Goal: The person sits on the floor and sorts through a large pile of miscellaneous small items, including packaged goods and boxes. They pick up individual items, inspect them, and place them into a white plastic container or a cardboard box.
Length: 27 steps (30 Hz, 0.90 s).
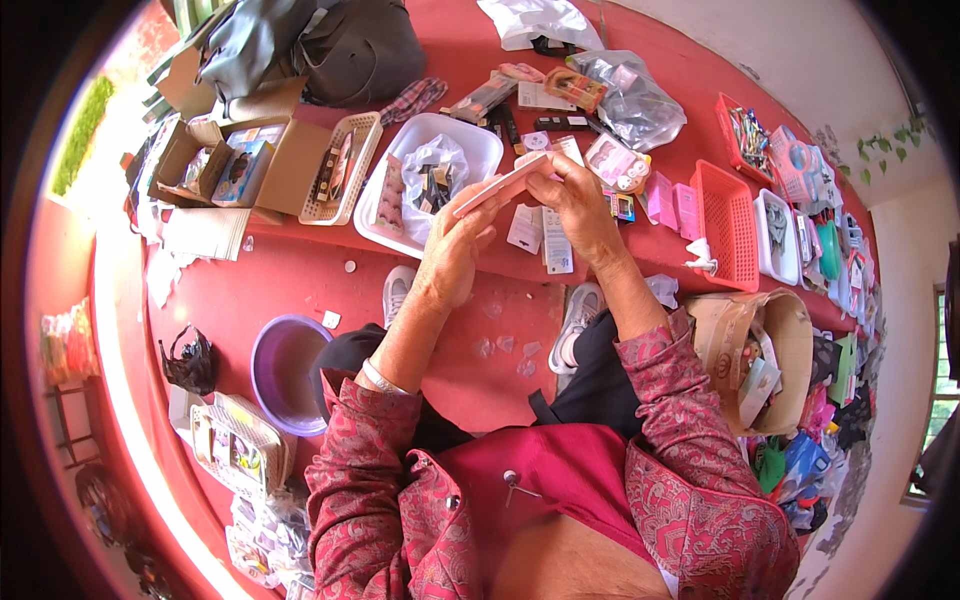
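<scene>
Between my two hands is a thin, flat pink card-like pack [503, 186], tilted, with its face turned so that I cannot make out what is on it. My left hand [455, 250] grips its left end, fingers along the edge. My right hand [578, 205] closes round the right end from above. Just left of the hands, a white plastic tub [484, 142] holds a clear bag [428, 165] with small black boxes, and a pink patterned strip [390, 195]. Below the pack, pale printed cards [556, 240] lie at the edge of the red ledge [640, 250].
A red basket [727, 225], pink boxes [661, 200] and a white tray [777, 240] stand to the right. Left are a cream basket [362, 140] and a cardboard box [290, 165]. An open carton [720, 330] and a purple basin [268, 360] flank my legs.
</scene>
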### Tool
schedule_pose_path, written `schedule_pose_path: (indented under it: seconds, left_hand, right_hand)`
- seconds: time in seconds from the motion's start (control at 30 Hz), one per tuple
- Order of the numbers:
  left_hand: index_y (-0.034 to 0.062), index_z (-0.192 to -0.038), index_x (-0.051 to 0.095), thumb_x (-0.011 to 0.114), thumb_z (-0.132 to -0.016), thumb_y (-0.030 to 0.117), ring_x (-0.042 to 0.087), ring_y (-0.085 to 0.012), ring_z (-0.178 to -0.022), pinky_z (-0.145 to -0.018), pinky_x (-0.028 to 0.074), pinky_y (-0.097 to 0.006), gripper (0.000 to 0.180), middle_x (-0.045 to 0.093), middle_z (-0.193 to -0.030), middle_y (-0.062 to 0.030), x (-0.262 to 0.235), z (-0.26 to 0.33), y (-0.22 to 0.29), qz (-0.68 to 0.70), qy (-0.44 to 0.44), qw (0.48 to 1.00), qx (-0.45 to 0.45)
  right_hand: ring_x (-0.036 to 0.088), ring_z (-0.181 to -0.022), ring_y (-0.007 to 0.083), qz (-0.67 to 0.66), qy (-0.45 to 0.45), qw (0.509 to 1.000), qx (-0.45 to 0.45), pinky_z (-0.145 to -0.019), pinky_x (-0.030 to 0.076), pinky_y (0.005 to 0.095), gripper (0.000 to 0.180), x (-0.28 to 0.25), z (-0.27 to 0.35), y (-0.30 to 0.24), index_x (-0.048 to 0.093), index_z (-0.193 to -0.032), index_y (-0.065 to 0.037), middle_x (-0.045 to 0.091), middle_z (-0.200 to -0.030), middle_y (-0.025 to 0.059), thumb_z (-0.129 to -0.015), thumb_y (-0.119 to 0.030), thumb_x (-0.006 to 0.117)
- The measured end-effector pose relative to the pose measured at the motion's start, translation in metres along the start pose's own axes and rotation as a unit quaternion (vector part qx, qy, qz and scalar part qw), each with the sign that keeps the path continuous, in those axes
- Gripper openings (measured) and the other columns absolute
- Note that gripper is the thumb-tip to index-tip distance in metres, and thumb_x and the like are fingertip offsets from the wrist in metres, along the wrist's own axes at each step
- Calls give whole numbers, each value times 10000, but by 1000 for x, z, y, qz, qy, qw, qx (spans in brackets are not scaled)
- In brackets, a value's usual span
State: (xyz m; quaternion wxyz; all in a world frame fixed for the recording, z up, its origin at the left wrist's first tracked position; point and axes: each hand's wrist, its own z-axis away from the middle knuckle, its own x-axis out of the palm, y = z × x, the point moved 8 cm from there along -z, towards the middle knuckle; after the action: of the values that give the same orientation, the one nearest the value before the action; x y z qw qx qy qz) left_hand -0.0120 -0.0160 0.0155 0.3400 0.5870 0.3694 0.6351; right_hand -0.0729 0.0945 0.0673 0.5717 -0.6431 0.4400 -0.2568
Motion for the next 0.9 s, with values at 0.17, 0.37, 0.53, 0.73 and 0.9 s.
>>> schedule_pose_path:
  seconds: [0.17,0.37,0.53,0.73,0.9]
  left_hand:
    - [-2,-1116,532,517,-839,302,473,-124,-977,-860,357,-251,412,550,-1030,-65,-1,0,15,-139,-8,988,69]
    - [48,-1018,591,499,-850,438,513,-101,-710,-599,415,-248,435,590,-807,-19,-23,1,-3,-83,131,988,-9]
    - [-11,-846,535,582,-786,185,601,-281,-705,-634,459,-352,210,597,-724,-150,-34,13,23,-322,210,917,106]
    - [68,-832,540,540,-699,32,578,-278,-636,-556,464,-359,138,551,-687,-98,10,39,57,-512,148,781,325]
    - [70,-720,512,541,-684,37,544,-206,-468,-421,431,-320,56,505,-548,-45,36,65,46,-563,10,710,423]
  right_hand:
    - [502,-880,99,-11,-4,1000,-14,-779,401,244,340,3,0,-3,551,-1037,3,561,-881,34,-859,-282,497]
    - [556,-734,138,214,-166,959,87,-695,436,301,336,2,1,35,590,-927,44,620,-781,82,-785,-260,584]
    - [449,-436,58,130,-114,944,279,-383,339,212,199,-20,5,69,620,-777,-4,577,-620,12,-748,-199,598]
    - [493,-451,60,3,-29,972,235,-374,360,207,203,19,-38,72,605,-771,7,570,-615,18,-761,-195,591]
    - [620,-577,208,142,-72,973,166,-585,492,330,258,127,-85,83,615,-725,25,615,-629,120,-702,-232,597]
